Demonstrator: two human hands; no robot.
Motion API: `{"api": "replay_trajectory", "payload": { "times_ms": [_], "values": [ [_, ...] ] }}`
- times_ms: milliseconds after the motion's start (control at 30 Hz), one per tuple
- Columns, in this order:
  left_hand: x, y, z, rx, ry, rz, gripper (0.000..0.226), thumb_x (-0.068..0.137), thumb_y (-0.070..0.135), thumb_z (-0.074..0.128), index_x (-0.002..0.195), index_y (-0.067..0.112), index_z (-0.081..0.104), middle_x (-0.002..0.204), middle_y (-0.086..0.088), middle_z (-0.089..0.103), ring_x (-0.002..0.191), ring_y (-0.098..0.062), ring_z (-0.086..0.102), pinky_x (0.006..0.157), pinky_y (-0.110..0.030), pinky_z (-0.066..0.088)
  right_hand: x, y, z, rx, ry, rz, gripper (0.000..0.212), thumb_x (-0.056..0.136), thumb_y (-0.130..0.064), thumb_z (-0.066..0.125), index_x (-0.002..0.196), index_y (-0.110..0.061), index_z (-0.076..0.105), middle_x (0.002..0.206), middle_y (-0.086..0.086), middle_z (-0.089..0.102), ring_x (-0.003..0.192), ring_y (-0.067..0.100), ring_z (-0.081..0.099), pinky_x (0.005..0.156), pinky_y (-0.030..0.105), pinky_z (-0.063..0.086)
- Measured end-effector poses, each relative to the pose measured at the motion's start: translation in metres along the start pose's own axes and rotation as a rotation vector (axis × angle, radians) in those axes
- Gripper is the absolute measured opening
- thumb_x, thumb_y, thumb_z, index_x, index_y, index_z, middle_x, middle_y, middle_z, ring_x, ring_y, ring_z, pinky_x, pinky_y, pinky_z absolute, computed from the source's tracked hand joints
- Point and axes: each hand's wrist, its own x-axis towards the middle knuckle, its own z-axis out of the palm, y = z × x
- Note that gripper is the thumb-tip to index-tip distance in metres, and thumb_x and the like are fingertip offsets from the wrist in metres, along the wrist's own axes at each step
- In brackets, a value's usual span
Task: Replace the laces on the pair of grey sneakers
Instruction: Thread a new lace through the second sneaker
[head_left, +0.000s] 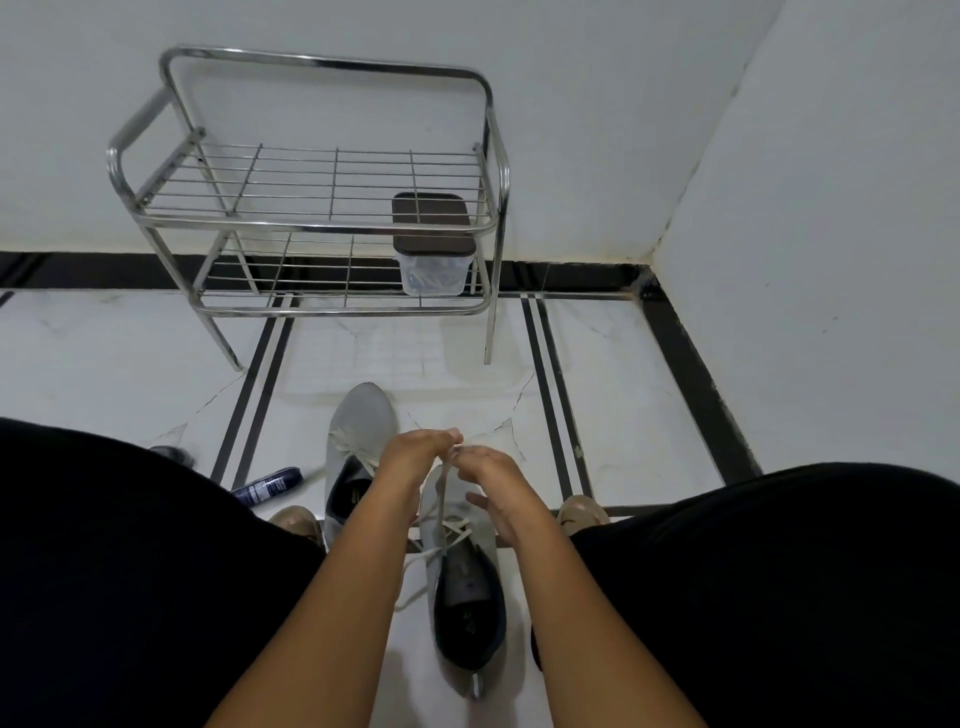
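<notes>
Two grey sneakers lie on the white floor between my knees. The far sneaker points away from me and has a white lace across its front. The near sneaker lies closer, its dark opening toward me, with a white lace running up from its eyelets to my fingers. My left hand and my right hand meet above the near sneaker's toe, both pinching that lace. Loose lace ends trail to the left of the near sneaker.
A steel two-shelf rack stands by the wall ahead, with a clear lidded box on its lower shelf. A dark spray can lies on the floor at left. My black-clad knees fill both sides; my bare feet flank the sneakers.
</notes>
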Motion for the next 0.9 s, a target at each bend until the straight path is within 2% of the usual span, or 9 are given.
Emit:
{"api": "replay_trajectory", "payload": {
  "times_ms": [133, 300, 367, 467, 567, 633, 733, 833, 900],
  "values": [
    [-0.005, -0.001, -0.002, -0.076, 0.028, 0.018, 0.021, 0.09, 0.013, 0.063, 0.104, -0.001, 0.069, 0.093, -0.002, 0.064, 0.08, -0.002, 0.053, 0.05, -0.001, 0.04, -0.007, 0.001, -0.001, -0.142, -0.031, -0.012, 0.021, 0.094, -0.037, 0.059, 0.092, -0.021, 0.071, 0.107, -0.007, 0.068, 0.104, 0.006, 0.056, 0.086, 0.027, 0.044],
    [0.007, -0.008, -0.023, -0.278, 0.324, -0.074, 0.013, 0.085, 0.02, 0.071, 0.088, 0.01, 0.063, 0.099, -0.006, 0.062, 0.1, -0.024, 0.056, 0.08, -0.03, 0.046, -0.024, -0.034, -0.036, -0.424, -0.009, 0.087, 0.019, 0.094, -0.025, 0.059, 0.092, -0.007, 0.066, 0.074, 0.002, 0.059, 0.066, 0.01, 0.056, 0.047, 0.014, 0.041],
    [0.014, -0.018, -0.037, -0.41, 0.448, -0.157, 0.026, 0.08, 0.023, 0.076, 0.095, 0.008, 0.062, 0.105, -0.011, 0.063, 0.098, -0.028, 0.059, 0.092, -0.037, 0.049, -0.02, -0.045, -0.053, -0.698, 0.076, 0.174, 0.024, 0.092, -0.026, 0.062, 0.101, -0.004, 0.068, 0.071, 0.0, 0.056, 0.061, 0.009, 0.055, 0.051, 0.017, 0.039],
    [0.016, -0.031, -0.048, -0.36, 0.512, -0.262, 0.033, 0.084, 0.022, 0.072, 0.104, 0.001, 0.057, 0.102, -0.013, 0.06, 0.095, -0.027, 0.059, 0.085, -0.037, 0.05, -0.01, -0.046, -0.058, -0.914, 0.175, 0.231, 0.01, 0.089, -0.017, 0.061, 0.085, -0.008, 0.061, 0.08, 0.004, 0.059, 0.076, 0.018, 0.061, 0.056, 0.024, 0.039],
    [0.018, -0.043, -0.042, -0.016, 0.575, -0.349, 0.054, 0.086, 0.026, 0.067, 0.126, -0.003, 0.047, 0.133, -0.02, 0.048, 0.122, -0.037, 0.047, 0.099, -0.043, 0.044, -0.005, -0.041, -0.047, -1.036, 0.127, 0.139, 0.014, 0.087, -0.003, 0.049, 0.089, -0.009, 0.062, 0.089, 0.008, 0.061, 0.079, 0.021, 0.057, 0.062, 0.025, 0.044],
    [0.009, -0.042, -0.031, 0.285, 0.698, -0.226, 0.053, 0.087, 0.026, 0.063, 0.129, 0.003, 0.041, 0.136, -0.02, 0.041, 0.122, -0.04, 0.044, 0.099, -0.046, 0.039, -0.007, -0.038, -0.035, -0.995, 0.091, 0.049, 0.023, 0.086, 0.0, 0.055, 0.102, -0.01, 0.069, 0.099, 0.007, 0.068, 0.086, 0.02, 0.059, 0.076, 0.027, 0.049],
    [0.006, -0.037, -0.01, 0.486, 0.395, 0.2, 0.026, 0.096, 0.018, 0.047, 0.121, 0.012, 0.051, 0.12, -0.012, 0.059, 0.106, -0.031, 0.057, 0.082, -0.032, 0.04, -0.008, -0.034, -0.022, -0.881, 0.123, -0.069, 0.014, 0.081, -0.007, 0.069, 0.087, -0.019, 0.065, 0.094, 0.001, 0.068, 0.08, 0.015, 0.06, 0.072, 0.027, 0.048],
    [0.008, -0.039, 0.002, 0.42, -0.122, 0.222, 0.023, 0.101, 0.021, 0.041, 0.11, 0.013, 0.061, 0.107, -0.006, 0.067, 0.098, -0.017, 0.058, 0.08, -0.026, 0.038, -0.004, -0.031, -0.02, -0.847, 0.165, -0.158, 0.014, 0.081, -0.01, 0.069, 0.074, -0.021, 0.064, 0.076, -0.007, 0.062, 0.075, 0.013, 0.058, 0.061, 0.022, 0.044],
    [0.007, -0.046, 0.0, 0.387, -0.233, 0.202, 0.018, 0.098, 0.026, 0.051, 0.092, 0.016, 0.064, 0.086, -0.002, 0.066, 0.084, -0.016, 0.058, 0.074, -0.026, 0.042, -0.002, -0.031, -0.023, -0.815, 0.194, -0.162, 0.006, 0.083, -0.012, 0.068, 0.081, -0.016, 0.071, 0.073, -0.006, 0.061, 0.073, 0.013, 0.058, 0.061, 0.022, 0.044]
  ]
}}
